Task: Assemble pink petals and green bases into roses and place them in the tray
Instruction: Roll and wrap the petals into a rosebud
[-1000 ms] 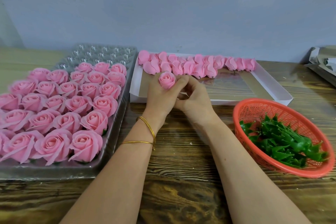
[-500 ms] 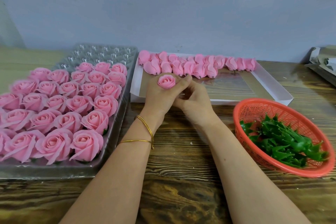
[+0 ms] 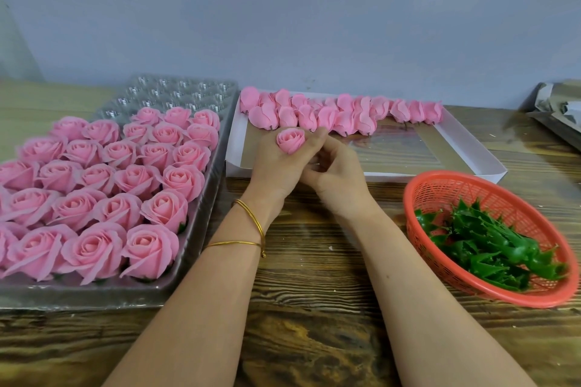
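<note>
Left hand (image 3: 276,166) fingers grip rosebud (image 3: 290,141), bloom up; right hand (image 3: 338,174) at 4 o'clock, fingers curled, contents hidden.

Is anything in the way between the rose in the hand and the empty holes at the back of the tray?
Nothing visible blocks it. The left hand holds the rose just right of the tray; its empty cups lie open at the far end, beyond the finished roses.
</note>
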A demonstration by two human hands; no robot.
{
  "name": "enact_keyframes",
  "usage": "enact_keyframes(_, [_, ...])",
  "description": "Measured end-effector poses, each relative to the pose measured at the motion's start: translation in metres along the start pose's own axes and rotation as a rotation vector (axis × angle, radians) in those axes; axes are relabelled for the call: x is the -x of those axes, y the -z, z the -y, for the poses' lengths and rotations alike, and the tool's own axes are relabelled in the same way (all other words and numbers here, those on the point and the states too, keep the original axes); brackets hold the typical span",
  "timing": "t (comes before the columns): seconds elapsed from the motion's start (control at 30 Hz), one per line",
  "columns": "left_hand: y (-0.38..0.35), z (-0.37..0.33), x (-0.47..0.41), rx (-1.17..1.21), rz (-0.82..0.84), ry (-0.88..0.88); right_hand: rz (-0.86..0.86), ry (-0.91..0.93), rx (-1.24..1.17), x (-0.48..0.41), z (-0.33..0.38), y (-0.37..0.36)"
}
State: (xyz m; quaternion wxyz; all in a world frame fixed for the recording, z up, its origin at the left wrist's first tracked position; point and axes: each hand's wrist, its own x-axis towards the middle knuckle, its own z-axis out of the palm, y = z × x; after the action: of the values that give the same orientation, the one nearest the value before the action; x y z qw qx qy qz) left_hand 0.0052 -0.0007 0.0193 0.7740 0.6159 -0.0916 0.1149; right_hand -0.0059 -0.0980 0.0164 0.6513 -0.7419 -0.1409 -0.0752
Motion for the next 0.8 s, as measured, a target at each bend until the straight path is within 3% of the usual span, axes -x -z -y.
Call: enact_keyframes(0.8, [0.0034, 0.0018, -0.0009, 0.024, 0.02, 0.013, 0.019, 0.011, -0.009, 0.001, 0.0001, -0.0017])
